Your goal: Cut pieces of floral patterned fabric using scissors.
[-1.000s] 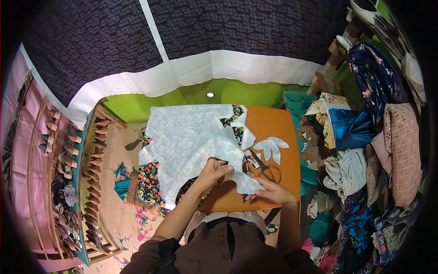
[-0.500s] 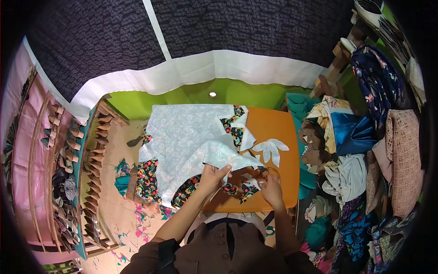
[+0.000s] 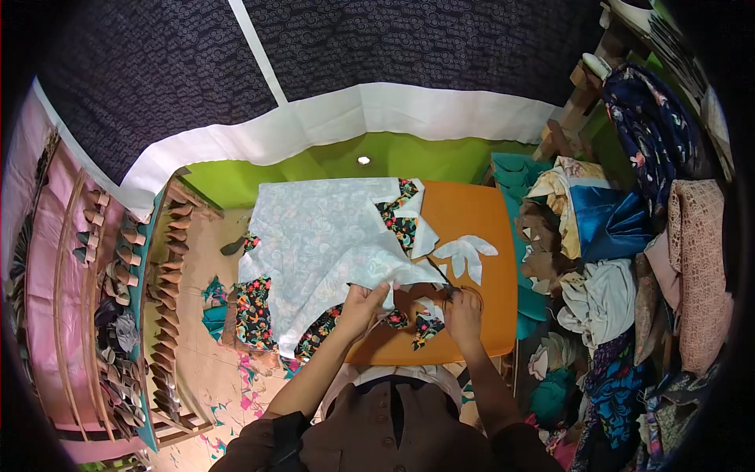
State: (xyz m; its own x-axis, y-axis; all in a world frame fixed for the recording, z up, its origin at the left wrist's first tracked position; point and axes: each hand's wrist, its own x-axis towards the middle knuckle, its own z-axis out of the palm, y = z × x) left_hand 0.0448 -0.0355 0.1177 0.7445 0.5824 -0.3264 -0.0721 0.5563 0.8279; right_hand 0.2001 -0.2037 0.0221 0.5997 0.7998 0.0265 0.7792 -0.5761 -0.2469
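A large fabric sheet (image 3: 322, 228), pale on its upturned side and black floral on its turned-over edges, covers most of the orange table. My left hand (image 3: 363, 308) pinches its near edge, thumb on top, lifting a fold. In my right hand (image 3: 462, 316) are scissors (image 3: 447, 280), their blades pointing away and to the left at the fabric's right corner. Fingers hide most of the handles. Beyond that hand lies a white petal-shaped cut piece (image 3: 468, 256). Between my hands, nearer to me, rests a small floral scrap (image 3: 428, 329).
The orange tabletop (image 3: 480, 208) shows along the right. At left, a rack (image 3: 149, 315) carries rows of shoe-shaped pieces. Folded and heaped cloths (image 3: 599, 303) crowd the right side. Coloured scraps (image 3: 248, 377) litter the floor at left. A dark patterned curtain (image 3: 425, 47) hangs behind.
My right hand and the scissors have moved slightly, with the blades now more visible along the fabric's corner. My left hand still grips the fabric and has shifted a little to the left.
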